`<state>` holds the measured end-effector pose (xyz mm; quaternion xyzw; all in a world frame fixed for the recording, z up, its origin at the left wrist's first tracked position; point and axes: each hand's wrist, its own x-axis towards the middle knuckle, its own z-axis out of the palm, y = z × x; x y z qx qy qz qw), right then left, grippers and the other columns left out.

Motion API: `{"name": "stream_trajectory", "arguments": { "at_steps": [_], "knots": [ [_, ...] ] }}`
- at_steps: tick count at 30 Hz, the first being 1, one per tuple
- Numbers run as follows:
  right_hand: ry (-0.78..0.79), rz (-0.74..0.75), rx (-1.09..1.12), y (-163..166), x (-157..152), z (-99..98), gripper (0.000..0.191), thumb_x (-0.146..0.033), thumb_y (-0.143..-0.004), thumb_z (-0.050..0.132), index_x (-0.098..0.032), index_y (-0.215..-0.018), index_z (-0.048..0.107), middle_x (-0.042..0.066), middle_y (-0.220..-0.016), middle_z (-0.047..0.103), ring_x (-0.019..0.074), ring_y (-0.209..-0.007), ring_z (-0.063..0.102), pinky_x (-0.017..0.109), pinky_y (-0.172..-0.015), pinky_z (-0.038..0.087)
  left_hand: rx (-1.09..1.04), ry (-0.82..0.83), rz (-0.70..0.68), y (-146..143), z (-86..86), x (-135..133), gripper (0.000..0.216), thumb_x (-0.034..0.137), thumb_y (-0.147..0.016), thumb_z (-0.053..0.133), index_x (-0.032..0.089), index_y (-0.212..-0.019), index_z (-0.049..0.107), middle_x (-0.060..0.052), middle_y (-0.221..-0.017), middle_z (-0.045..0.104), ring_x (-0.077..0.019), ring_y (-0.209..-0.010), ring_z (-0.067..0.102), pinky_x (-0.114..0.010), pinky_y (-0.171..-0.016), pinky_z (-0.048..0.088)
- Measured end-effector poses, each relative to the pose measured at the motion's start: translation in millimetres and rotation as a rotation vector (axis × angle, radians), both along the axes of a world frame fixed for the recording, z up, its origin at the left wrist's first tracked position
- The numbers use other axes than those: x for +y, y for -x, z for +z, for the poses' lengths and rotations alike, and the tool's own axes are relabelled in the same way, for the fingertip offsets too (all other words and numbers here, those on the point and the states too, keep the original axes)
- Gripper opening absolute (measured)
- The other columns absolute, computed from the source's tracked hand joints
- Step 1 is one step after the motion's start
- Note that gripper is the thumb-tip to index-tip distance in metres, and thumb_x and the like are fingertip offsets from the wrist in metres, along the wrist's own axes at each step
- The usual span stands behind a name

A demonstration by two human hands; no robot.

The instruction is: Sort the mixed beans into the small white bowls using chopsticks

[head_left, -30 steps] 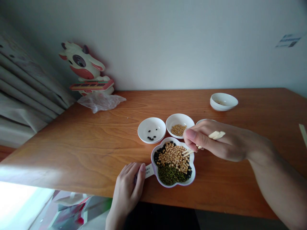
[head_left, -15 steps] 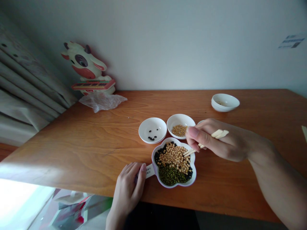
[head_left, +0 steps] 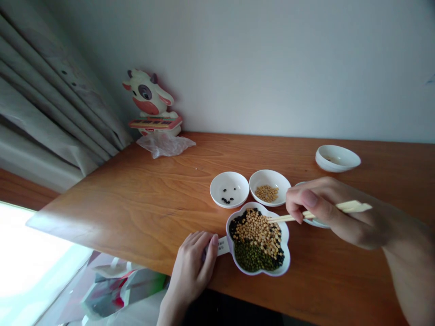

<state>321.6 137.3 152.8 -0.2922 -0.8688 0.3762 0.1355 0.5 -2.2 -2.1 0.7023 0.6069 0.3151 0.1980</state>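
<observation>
A white flower-shaped bowl (head_left: 284, 261) near the table's front edge holds yellow, black and green beans. My left hand (head_left: 193, 267) rests on the bowl's handle (head_left: 222, 246). My right hand (head_left: 335, 210) grips a pair of chopsticks (head_left: 288, 218), their tips over the yellow beans at the bowl's upper right. Behind the bowl stand a small white dish with a few black beans (head_left: 229, 189) and a dish with yellow beans (head_left: 269, 182). A third dish (head_left: 314, 222) is mostly hidden under my right hand.
Another white dish (head_left: 337, 158) sits at the back right of the wooden table (head_left: 152, 199). A cow-shaped toy (head_left: 151, 104) and a crumpled clear plastic bag (head_left: 165, 144) stand at the back left by a curtain (head_left: 50, 108). A bag (head_left: 118, 290) lies below the table edge.
The view has shifted, so everything sits further right in the frame. My right hand has drawn back to the right, and the chopsticks now lie flatter over the bowl's rim.
</observation>
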Motion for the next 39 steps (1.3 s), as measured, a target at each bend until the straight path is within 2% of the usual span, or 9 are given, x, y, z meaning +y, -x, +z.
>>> {"name": "stream_trajectory", "arguments": {
  "at_steps": [6, 13, 25, 39],
  "knots": [
    [-0.021, -0.019, -0.051, -1.6, 2.5, -2.6, 0.055, -0.062, -0.112, 0.034, -0.024, -0.081, 0.057, 0.001, -0.071, 0.056, 0.0174, -0.063, 0.047, 0.034, -0.060, 0.036, 0.007, -0.012, -0.001, -2.5, 2.7, 1.0, 0.036, 0.033, -0.117, 0.044, 0.023, -0.084, 0.054, -0.004, -0.081, 0.066, -0.0205, -0.076, 0.062, -0.034, -0.075, 0.046],
    [0.001, -0.038, -0.087, -1.2, 3.9, 2.9, 0.057, -0.063, -0.113, 0.030, -0.023, -0.081, 0.055, 0.001, -0.071, 0.054, 0.0170, -0.063, 0.045, 0.035, -0.061, 0.037, 0.012, -0.036, 0.006, -4.7, 5.7, 1.4, 0.036, 0.032, -0.117, 0.044, 0.023, -0.083, 0.054, -0.003, -0.079, 0.066, -0.0198, -0.073, 0.061, -0.033, -0.074, 0.046],
    [0.050, -0.040, -0.081, -6.2, 2.5, 1.3, 0.063, -0.064, -0.114, 0.024, -0.022, -0.084, 0.061, 0.002, -0.073, 0.059, 0.0171, -0.064, 0.048, 0.036, -0.061, 0.039, 0.001, -0.037, -0.009, -5.1, 5.7, 3.0, 0.035, 0.032, -0.116, 0.045, 0.023, -0.084, 0.056, -0.003, -0.081, 0.066, -0.0207, -0.075, 0.062, -0.034, -0.075, 0.046],
    [0.002, -0.039, -0.096, 0.8, 5.6, -1.2, 0.058, -0.062, -0.114, 0.029, -0.024, -0.082, 0.060, 0.001, -0.071, 0.058, 0.0167, -0.062, 0.048, 0.034, -0.060, 0.039, -0.001, -0.015, -0.010, -5.2, 4.9, 1.2, 0.035, 0.033, -0.117, 0.043, 0.023, -0.085, 0.053, -0.002, -0.081, 0.064, -0.0201, -0.076, 0.060, -0.035, -0.077, 0.043]
  ]
}}
